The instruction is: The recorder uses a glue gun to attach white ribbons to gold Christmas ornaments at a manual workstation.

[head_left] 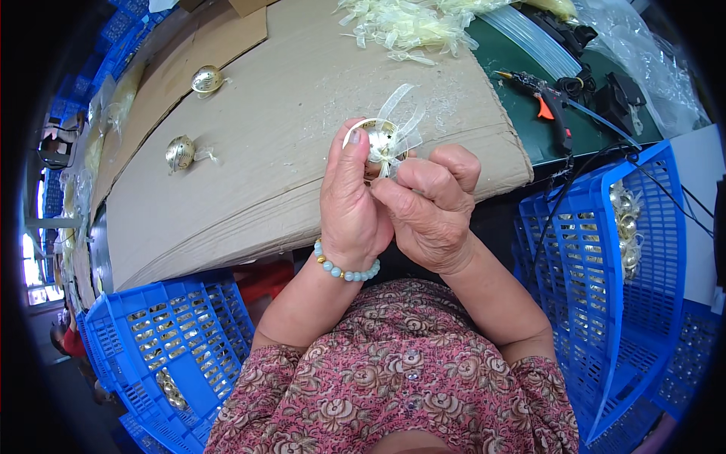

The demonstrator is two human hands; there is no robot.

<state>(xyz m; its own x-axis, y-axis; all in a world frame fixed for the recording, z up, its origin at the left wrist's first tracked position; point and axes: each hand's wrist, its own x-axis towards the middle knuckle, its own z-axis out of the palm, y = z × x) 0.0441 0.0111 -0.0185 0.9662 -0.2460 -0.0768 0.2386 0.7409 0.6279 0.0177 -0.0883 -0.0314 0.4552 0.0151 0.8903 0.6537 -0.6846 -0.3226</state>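
My left hand (349,206) grips a small gold metal ball ornament (376,137) from the left, thumb up along its side. A sheer white ribbon bow (399,130) sits on the ball's right side. My right hand (429,203) pinches the bow's knot with its fingertips, pressed against the left hand. Both hands are raised over the front edge of a brown cardboard sheet (265,144). A pale bead bracelet (345,270) circles my left wrist.
Two more gold balls (206,79) (180,152) lie on the cardboard at left. A pile of ribbon pieces (404,26) is at the back. A glue gun (546,102) lies on the green table. Blue plastic crates (170,348) (609,250) with gold ornaments stand on both sides.
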